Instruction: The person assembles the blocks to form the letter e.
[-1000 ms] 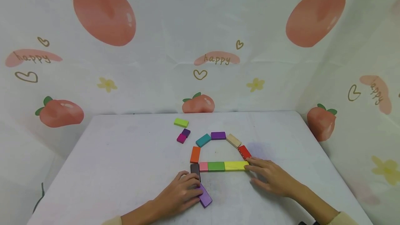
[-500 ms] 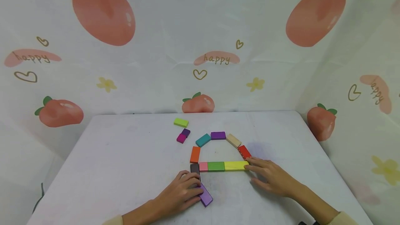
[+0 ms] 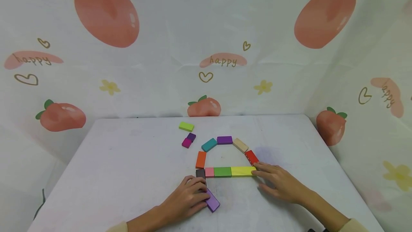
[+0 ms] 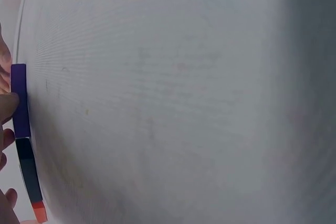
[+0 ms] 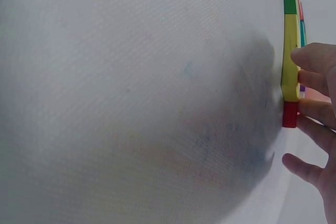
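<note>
In the head view my left hand [image 3: 186,197] pinches a light purple domino block [image 3: 213,202] lying slanted on the table. In the left wrist view, the thumb lies against the side of this purple block [image 4: 20,98], with fingers beyond it. Its far end meets a dark grey block [image 3: 200,173], partly hidden under the left fingers. My right hand [image 3: 281,182] has its fingers extended, fingertips at the right end of a yellow block [image 3: 243,171] and the near end of a red block [image 3: 251,157]. The right wrist view shows the thumb near the yellow block [image 5: 290,59].
Green [image 3: 222,172] and pink [image 3: 209,172] blocks continue the yellow row leftward. Orange [image 3: 201,159], teal [image 3: 209,144], purple [image 3: 224,140] and beige [image 3: 240,145] blocks arch behind it. Lime [image 3: 186,126], magenta [image 3: 186,143] and dark purple [image 3: 191,137] blocks lie farther back on the white table [image 3: 128,160].
The near end of the light purple block has swung slightly right and away from me, and my left hand has shifted a little right with it. My right hand stays in place.
</note>
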`<state>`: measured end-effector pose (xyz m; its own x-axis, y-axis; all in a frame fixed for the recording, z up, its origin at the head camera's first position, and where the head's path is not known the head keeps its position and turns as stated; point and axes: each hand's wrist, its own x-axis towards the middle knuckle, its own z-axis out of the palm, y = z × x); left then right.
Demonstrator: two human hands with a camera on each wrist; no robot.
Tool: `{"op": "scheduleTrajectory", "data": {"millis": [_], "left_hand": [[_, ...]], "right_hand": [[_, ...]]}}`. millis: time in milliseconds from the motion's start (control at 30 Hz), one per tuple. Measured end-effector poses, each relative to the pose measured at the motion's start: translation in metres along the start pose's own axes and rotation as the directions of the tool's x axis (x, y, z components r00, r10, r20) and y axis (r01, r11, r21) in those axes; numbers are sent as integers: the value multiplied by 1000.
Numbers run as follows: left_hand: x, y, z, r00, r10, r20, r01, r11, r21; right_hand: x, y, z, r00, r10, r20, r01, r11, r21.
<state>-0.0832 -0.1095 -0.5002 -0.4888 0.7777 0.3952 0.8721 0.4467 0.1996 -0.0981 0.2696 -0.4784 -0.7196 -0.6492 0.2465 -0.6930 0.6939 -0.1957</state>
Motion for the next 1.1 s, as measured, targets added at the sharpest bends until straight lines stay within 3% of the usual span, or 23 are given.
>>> {"op": "scheduleTrajectory", "data": {"millis": [567,1100], "left_hand": [[3,1,1,999,-45,19,44,999,22],[5,3,-1,999,-47,15,47,999,22]], "right_hand": [[0,-1,0,1000,7,13,-8,1000,5],[1,-2,-1,999,29,37,-30,1000,8]]}}
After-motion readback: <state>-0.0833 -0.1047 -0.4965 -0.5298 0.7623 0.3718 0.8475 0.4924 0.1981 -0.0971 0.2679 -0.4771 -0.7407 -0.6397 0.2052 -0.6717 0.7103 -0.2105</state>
